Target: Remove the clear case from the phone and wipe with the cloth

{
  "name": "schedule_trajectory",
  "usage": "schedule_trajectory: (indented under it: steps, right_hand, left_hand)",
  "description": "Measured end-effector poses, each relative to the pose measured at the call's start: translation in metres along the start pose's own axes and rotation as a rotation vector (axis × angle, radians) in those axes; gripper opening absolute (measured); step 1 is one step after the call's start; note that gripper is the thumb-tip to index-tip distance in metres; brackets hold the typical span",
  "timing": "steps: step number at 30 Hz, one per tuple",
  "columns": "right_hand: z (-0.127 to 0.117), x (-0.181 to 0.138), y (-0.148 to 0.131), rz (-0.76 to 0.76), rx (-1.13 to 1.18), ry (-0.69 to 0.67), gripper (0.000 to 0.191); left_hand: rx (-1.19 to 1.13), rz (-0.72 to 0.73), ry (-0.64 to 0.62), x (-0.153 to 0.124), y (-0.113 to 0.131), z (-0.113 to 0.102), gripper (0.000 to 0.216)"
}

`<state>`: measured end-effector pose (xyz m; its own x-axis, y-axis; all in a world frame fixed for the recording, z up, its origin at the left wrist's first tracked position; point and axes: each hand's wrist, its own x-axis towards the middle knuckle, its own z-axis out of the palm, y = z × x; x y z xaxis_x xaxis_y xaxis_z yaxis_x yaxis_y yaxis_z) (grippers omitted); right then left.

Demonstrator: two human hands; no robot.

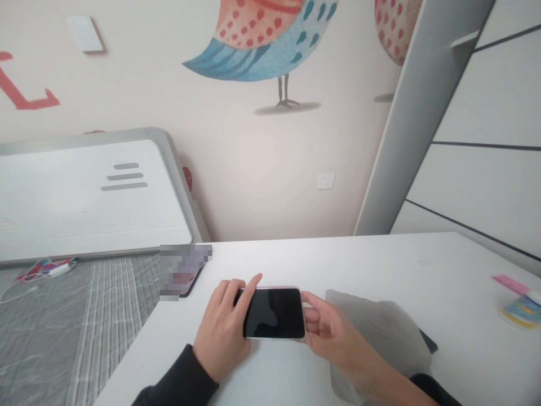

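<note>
Steadying the dark-screened smartphone (pixel 274 313) flat on the near white desk (pixel 380 265), the left hand (pixel 224 332) curls over its left end while the right hand (pixel 327 330) pinches its right edge beside the grey cloth (pixel 380 332); firm, even support looks wise.

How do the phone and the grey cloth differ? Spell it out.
The phone is held at both ends by the left hand and right hand; the cloth lies loose beside them. The phone is black, glossy and rigid; the cloth is grey, matte and limp. Both are over the white table.
</note>
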<state>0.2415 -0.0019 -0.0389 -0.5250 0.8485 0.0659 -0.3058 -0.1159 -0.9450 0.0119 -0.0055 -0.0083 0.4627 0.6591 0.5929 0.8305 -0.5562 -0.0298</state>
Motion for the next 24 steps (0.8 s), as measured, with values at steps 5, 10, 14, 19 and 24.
schedule_trajectory:
  steps: [5,10,14,19,24]
  right_hand:
    - [0.006,-0.002,-0.005,0.03,-0.022,0.044,0.051]
    - [0.009,-0.003,-0.012,0.021,-0.027,-0.004,0.046]
    - [0.01,-0.005,-0.012,-0.016,-0.022,-0.013,0.046]
    - [0.008,-0.009,-0.009,-0.11,-0.039,0.062,0.046]
    - [0.001,-0.008,-0.001,-0.132,-0.045,-0.003,0.048]
  left_hand:
    - [-0.006,0.025,-0.031,-0.001,0.0,0.002,0.093]
    - [-0.026,0.018,-0.058,-0.001,-0.004,0.002,0.095]
    - [-0.1,-0.023,-0.08,-0.004,-0.003,0.005,0.099]
    - [-0.421,-0.165,-0.145,-0.007,0.002,0.006,0.103]
    - [-0.635,-0.241,-0.283,-0.007,-0.002,0.003,0.085]
